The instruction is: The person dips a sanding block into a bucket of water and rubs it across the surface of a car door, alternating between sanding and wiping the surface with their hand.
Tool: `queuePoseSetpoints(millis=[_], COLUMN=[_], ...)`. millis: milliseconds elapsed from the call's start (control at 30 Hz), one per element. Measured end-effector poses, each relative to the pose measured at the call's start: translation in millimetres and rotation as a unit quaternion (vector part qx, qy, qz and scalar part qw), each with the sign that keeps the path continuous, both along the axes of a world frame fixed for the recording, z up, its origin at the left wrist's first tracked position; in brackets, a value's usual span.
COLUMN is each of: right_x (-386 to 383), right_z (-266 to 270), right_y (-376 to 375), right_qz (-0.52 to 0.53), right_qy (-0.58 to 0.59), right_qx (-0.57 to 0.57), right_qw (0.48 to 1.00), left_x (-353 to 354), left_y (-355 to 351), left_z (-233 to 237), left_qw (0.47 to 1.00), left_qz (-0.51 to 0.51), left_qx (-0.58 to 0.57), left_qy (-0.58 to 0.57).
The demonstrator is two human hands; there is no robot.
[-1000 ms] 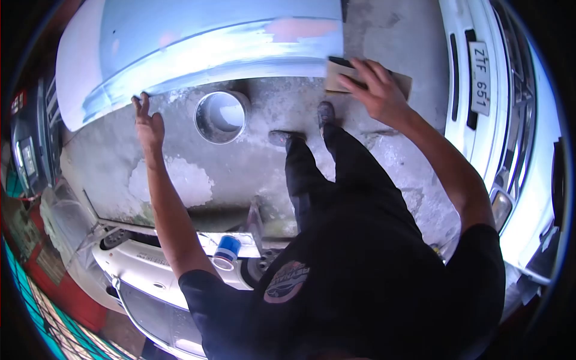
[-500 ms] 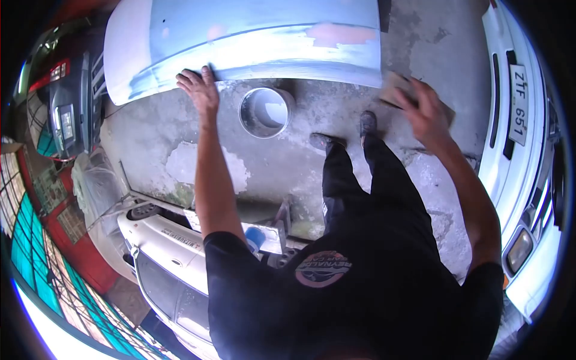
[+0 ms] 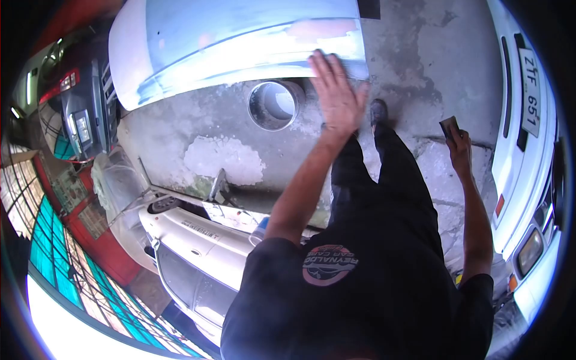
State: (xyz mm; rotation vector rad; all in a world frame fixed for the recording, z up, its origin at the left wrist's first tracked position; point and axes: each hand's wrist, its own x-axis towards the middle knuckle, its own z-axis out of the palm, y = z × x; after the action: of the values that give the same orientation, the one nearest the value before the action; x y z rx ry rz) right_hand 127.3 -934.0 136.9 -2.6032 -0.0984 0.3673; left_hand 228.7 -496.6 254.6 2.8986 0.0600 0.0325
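A large pale blue and white panel (image 3: 240, 42) with a pinkish patch spans the top of the view. My left hand (image 3: 339, 96) is held flat with fingers spread over the panel's lower right edge; whether it touches cannot be seen. Off to the right, above the floor and away from the panel, my right hand (image 3: 459, 147) is closed round a dark, flat block (image 3: 450, 128). A round bucket (image 3: 256, 108) with pale contents stands on the floor just below the panel's edge.
Concrete floor (image 3: 180, 129) with pale patches lies below the panel. A white vehicle with a licence plate (image 3: 530, 93) lines the right side. At the lower left is a white car (image 3: 204, 252), with a dark vehicle (image 3: 84, 117) at the upper left.
My left hand has moved right along the panel's edge, past the bucket. My right hand has drawn down and away from the panel's corner, still holding the block. The view has shifted slightly.
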Motion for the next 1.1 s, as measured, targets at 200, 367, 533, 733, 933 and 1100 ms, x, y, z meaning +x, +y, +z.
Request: queuePoseSetpoints(millis=[200, 367, 533, 733, 933, 1100], right_x=[6, -3, -33, -50, -36, -11], right_z=[7, 9, -32, -31, -28, -16], right_y=[-1, -9, -39, -52, -38, -14], right_qz=[-0.015, -0.068, -0.085, -0.120, -0.123, -0.084], right_qy=[-0.003, 0.048, 0.046, 0.105, 0.119, 0.053], right_qx=[0.022, 0.013, -0.021, -0.024, -0.008, 0.006], right_qw=[1.000, 0.996, 0.995, 0.987, 0.985, 0.995], left_x=[-15, -40, -25, -13, -21, -32], left_y=[-110, -108, 16, 64, -27, -77], left_z=[1, 26, 36, -11, 0, 12], left_qw=[0.976, 0.947, 0.989, 0.997, 0.998, 0.982], left_qz=[-0.108, -0.188, -0.005, 0.021, -0.056, -0.185], left_qx=[-0.186, -0.259, -0.133, 0.010, -0.004, -0.036], left_qy=[0.038, 0.017, -0.057, -0.072, -0.002, 0.026])
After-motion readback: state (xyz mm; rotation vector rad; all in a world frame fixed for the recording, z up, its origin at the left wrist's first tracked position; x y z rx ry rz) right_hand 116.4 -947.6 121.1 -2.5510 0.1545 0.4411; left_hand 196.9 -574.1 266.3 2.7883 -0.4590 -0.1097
